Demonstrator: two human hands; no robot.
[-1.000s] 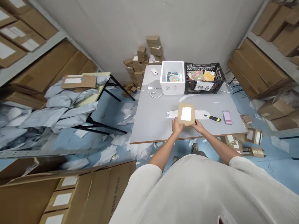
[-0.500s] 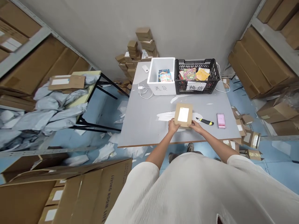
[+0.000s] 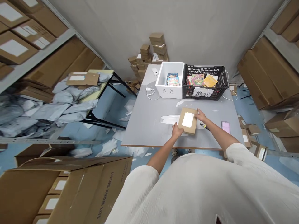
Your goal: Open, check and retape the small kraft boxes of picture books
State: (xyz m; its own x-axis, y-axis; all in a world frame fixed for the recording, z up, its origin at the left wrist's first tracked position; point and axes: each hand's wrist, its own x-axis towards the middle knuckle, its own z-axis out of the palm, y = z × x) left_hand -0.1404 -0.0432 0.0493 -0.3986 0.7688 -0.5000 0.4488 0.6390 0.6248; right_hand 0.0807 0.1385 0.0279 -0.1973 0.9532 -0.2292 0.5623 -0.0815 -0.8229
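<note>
A small flat brown cardboard box [image 3: 188,120] with a white label lies on the grey table [image 3: 151,124], tilted a little clockwise. My left hand [image 3: 176,130] grips its near left corner. My right hand [image 3: 201,114] holds its far right corner, fingers curled on the edge. A black and yellow utility knife [image 3: 204,126] lies just right of the box, partly hidden by my right forearm. A pink phone-like item [image 3: 225,127] lies further right.
A white foam box [image 3: 170,90] and a black plastic crate [image 3: 203,92], both holding colourful packets, stand at the table's far edge. A white charger and cable [image 3: 150,91] lie beside them. Small cartons are stacked by the wall. Grey mailers cover a side table at left; big cartons surround.
My right hand has moved from the box's near right corner to its far right corner, and the box has turned slightly clockwise. The camera view has shifted.
</note>
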